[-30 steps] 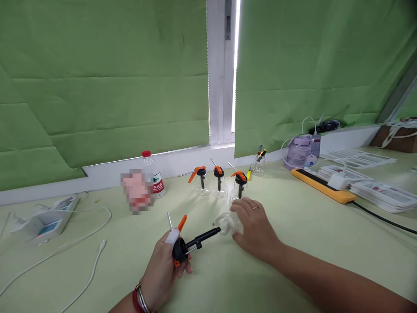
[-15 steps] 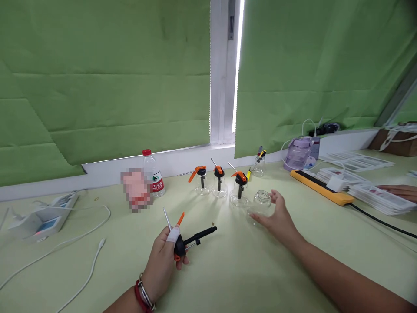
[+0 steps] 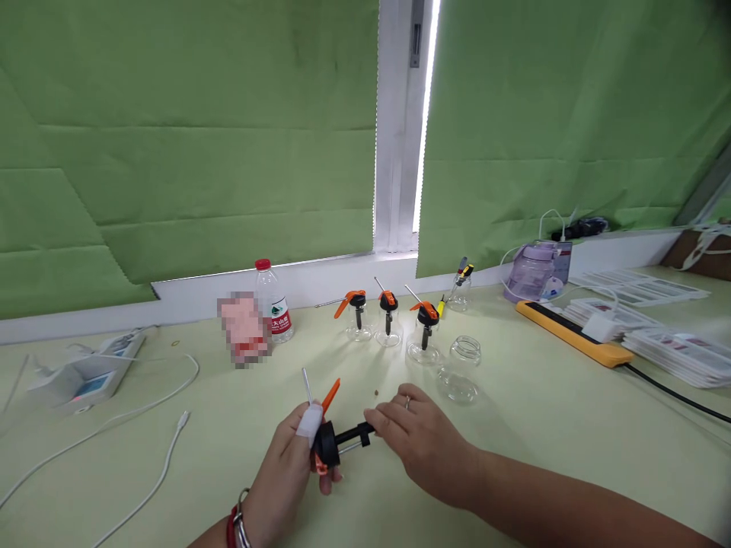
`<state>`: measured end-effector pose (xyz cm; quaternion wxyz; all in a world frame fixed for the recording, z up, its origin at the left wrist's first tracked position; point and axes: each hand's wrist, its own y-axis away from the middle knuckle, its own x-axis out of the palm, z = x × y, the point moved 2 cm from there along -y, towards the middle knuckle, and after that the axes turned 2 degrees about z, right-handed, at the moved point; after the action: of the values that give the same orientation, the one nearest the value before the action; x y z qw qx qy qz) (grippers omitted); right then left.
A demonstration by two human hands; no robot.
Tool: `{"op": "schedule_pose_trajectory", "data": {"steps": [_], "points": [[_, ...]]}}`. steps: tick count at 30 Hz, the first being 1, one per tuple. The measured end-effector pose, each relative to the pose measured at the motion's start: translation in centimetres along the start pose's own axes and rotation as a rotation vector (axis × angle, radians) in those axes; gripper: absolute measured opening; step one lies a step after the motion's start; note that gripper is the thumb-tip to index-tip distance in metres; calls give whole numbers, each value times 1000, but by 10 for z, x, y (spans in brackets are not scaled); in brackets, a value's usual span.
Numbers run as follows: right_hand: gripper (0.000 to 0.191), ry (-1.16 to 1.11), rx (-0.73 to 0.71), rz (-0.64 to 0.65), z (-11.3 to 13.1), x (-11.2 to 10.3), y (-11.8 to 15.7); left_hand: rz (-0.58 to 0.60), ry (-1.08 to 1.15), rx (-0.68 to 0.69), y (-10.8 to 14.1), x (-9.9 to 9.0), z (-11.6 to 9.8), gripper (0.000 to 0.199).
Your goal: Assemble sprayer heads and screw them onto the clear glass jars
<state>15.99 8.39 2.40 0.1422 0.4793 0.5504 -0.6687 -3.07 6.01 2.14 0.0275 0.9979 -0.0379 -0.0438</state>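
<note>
My left hand (image 3: 288, 453), with white tape round the thumb, is wrapped round a dispenser lid (image 3: 327, 444). The lid has a black cap, an orange lever, a thin metal spout pointing up, and a black tube pointing right. Across from it, my right hand (image 3: 429, 445) is closed, fingers and thumb pinching the far end of that tube. An uncapped clear glass jar (image 3: 458, 387) stands just beyond the right hand, apart from it. Behind are three glass jars fitted with similar lids: a left one (image 3: 358, 323), a middle one (image 3: 388, 327) and a right one (image 3: 424, 342).
A jar of screwdrivers (image 3: 461, 293) is at the back, near a purple bottle (image 3: 531, 272). To the right lie a yellow power strip (image 3: 574, 335) and stacked cards (image 3: 679, 358). On the left are a water bottle (image 3: 277, 308), a white power strip (image 3: 103, 373) and a white cable (image 3: 168, 457).
My right hand has left the uncapped glass jar, moved left and closed on the tube of the lid. The left hand still holds the lid, slightly lower and further right.
</note>
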Motion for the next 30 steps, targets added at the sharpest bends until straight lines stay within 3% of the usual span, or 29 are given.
{"op": "schedule_pose_trajectory", "data": {"steps": [2, 3, 5, 6, 9, 12, 14, 18, 24, 30], "points": [[25, -161, 180, 35, -9, -8, -10, -96, -203, 176, -1, -12, -6, 42], [24, -279, 291, 104, -14, -12, -15, -171, -315, 250, -2, -18, -8, 40], [25, -576, 484, 245, -22, -14, -20, -203, -494, 332, -3, -23, -10, 29], [26, -722, 587, 307, -25, -13, -20, -172, -531, 337, -4, -23, -9, 25], [23, -989, 788, 418, -31, 3, -15, -6, -511, 277, -8, -13, -3, 41], [22, -1027, 864, 433, -36, 24, -4, 105, -422, 12, -14, -1, 9, 33], [19, -1033, 905, 396, -39, 34, 3, 66, -430, -85, -19, 1, 15, 32], [16, -1034, 941, 371, -43, 43, 10, 54, -657, 44, -27, -4, 16, 30], [13, -997, 998, 353, -45, 50, 9, 88, -958, 25, -28, -2, 15, 34], [27, -1031, 1003, 277, -46, 65, 11, 95, -1157, 27, -32, 9, 15, 37]]}}
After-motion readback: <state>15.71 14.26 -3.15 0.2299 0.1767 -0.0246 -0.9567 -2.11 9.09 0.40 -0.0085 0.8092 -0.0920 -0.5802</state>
